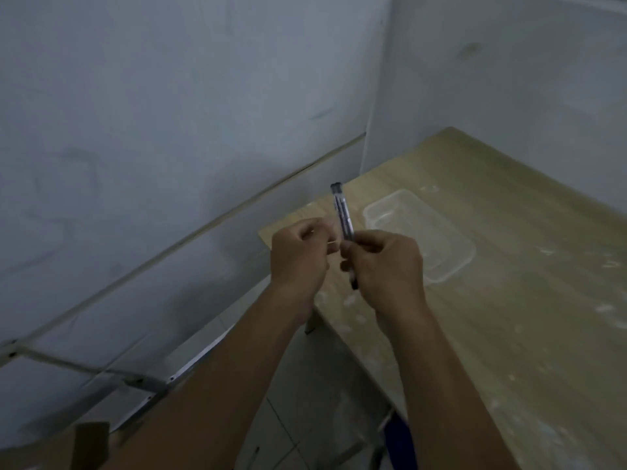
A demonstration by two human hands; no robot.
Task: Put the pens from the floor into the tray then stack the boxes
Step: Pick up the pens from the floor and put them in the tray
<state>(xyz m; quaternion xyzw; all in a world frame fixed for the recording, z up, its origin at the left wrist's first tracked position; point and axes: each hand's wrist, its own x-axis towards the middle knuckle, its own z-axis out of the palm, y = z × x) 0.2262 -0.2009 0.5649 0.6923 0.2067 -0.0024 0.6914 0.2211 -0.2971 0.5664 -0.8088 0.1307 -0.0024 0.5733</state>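
Note:
My right hand (385,262) is shut on a small bundle of dark pens (342,212) that stand nearly upright, tips down past my palm. My left hand (300,256) is closed just left of the pens, pinching something thin and pale, maybe a rubber band, though blur makes it unclear. Both hands hover over the near left corner of a light wooden table (509,300). A clear plastic tray (420,232) lies on the table right behind my right hand, seemingly with nothing in it. On the floor by the bottom edge lies a thin dark pen (253,457).
Grey walls meet in a corner behind the table. A metal frame (142,381) leans along the left wall. A brown cardboard box (91,442) sits at the lower left on the tiled floor. A blue object (400,442) stands under the table edge.

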